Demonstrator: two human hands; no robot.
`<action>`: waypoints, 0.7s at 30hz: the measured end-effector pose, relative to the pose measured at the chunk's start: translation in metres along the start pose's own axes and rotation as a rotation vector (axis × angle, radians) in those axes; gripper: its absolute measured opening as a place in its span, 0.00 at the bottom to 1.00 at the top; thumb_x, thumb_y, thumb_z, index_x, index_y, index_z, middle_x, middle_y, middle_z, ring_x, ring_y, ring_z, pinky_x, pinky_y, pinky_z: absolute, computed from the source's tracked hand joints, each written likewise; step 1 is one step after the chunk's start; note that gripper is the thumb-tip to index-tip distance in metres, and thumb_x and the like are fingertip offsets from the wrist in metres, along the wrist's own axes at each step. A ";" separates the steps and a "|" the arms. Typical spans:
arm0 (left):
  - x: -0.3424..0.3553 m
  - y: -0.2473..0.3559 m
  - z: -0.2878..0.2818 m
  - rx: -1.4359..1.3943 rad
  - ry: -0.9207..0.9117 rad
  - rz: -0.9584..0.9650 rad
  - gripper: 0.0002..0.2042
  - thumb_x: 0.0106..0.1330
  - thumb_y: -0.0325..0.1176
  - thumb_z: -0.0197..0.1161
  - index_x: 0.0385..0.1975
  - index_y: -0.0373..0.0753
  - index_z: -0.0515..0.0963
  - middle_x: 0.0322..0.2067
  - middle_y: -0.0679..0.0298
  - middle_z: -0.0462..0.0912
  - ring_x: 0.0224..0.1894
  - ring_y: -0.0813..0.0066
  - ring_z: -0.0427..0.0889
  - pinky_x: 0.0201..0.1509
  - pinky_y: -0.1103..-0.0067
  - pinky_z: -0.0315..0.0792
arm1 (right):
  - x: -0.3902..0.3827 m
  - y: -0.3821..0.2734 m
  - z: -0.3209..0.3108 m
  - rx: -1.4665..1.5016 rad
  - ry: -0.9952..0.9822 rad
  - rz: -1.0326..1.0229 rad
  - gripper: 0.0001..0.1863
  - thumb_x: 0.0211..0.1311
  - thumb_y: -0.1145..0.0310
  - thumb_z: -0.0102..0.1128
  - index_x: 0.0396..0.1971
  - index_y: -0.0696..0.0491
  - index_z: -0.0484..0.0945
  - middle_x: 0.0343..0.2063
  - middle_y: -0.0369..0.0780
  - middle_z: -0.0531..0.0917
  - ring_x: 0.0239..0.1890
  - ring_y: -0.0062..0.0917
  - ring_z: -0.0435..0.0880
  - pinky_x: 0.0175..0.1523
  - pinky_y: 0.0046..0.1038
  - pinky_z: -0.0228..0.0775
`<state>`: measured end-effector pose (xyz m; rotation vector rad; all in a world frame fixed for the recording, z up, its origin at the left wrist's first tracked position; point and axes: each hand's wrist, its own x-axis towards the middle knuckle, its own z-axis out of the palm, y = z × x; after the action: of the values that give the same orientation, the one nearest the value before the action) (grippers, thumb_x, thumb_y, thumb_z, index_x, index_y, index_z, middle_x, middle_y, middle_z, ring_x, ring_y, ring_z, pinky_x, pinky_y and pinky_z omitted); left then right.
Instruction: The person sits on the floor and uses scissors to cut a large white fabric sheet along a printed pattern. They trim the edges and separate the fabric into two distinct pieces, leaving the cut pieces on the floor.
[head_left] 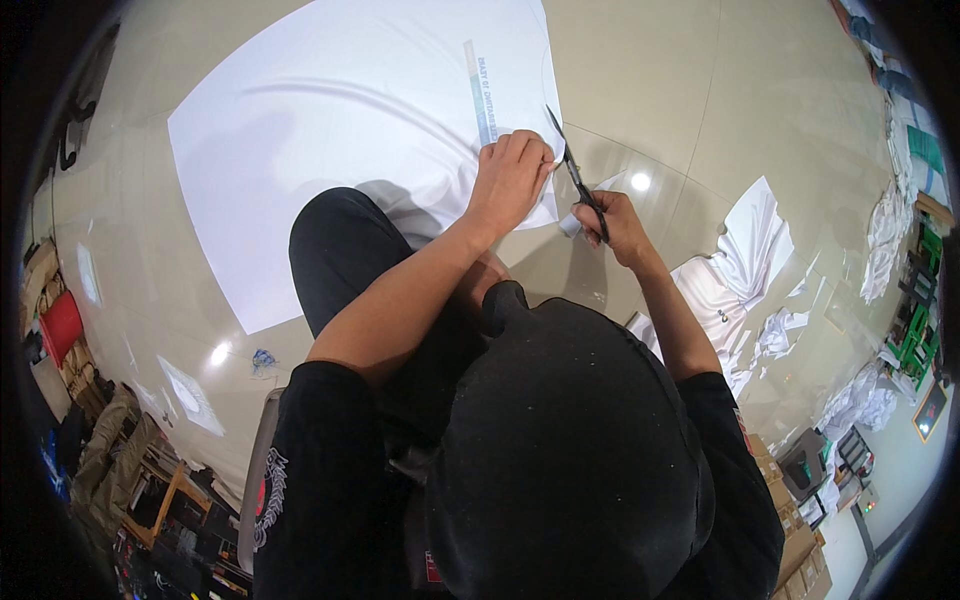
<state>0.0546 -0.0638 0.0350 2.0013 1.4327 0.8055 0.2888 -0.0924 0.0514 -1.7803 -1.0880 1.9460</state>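
A large white cloth (pixel 300 150) with a printed strip spreads over the floor and partly over my bent left knee. My left hand (pixel 515 175) is closed on the cloth near its right edge, gathering folds below the printed strip. Black-handled scissors (pixel 578 182) are gripped in my right hand (pixel 618 230), their blades pointing up and left along the cloth's right edge. I cannot tell how far the blades are apart. A small white scrap (pixel 571 225) shows beside my right fingers.
Crumpled white cloth (pixel 755 245) and torn scraps (pixel 780 330) lie on the shiny tiled floor (pixel 640 70) at the right. Cardboard boxes (pixel 800 550) stand at lower right. A red object (pixel 62 328) and clutter line the left edge. A white piece (pixel 190 395) lies lower left.
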 end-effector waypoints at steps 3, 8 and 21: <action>0.000 0.000 -0.001 0.010 -0.017 -0.003 0.08 0.72 0.33 0.67 0.46 0.43 0.78 0.49 0.66 0.78 0.53 0.61 0.78 0.57 0.62 0.68 | 0.001 0.003 0.002 0.025 0.011 -0.017 0.18 0.64 0.59 0.75 0.30 0.59 0.82 0.18 0.34 0.78 0.16 0.16 0.74 0.22 0.23 0.64; 0.000 0.000 -0.001 -0.009 -0.016 -0.011 0.08 0.72 0.32 0.67 0.46 0.43 0.78 0.49 0.66 0.78 0.53 0.61 0.78 0.57 0.62 0.69 | -0.001 0.006 0.005 0.024 0.010 -0.022 0.15 0.67 0.61 0.72 0.28 0.57 0.80 0.19 0.32 0.78 0.17 0.14 0.74 0.24 0.20 0.64; 0.001 -0.001 -0.003 -0.017 -0.014 -0.014 0.07 0.72 0.34 0.67 0.45 0.43 0.79 0.48 0.66 0.77 0.51 0.61 0.77 0.57 0.62 0.68 | -0.003 0.003 0.011 0.071 0.030 -0.012 0.16 0.66 0.60 0.72 0.25 0.55 0.80 0.17 0.32 0.78 0.16 0.15 0.74 0.21 0.22 0.62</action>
<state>0.0524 -0.0628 0.0365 1.9779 1.4259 0.7930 0.2794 -0.0999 0.0507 -1.7563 -1.0047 1.9200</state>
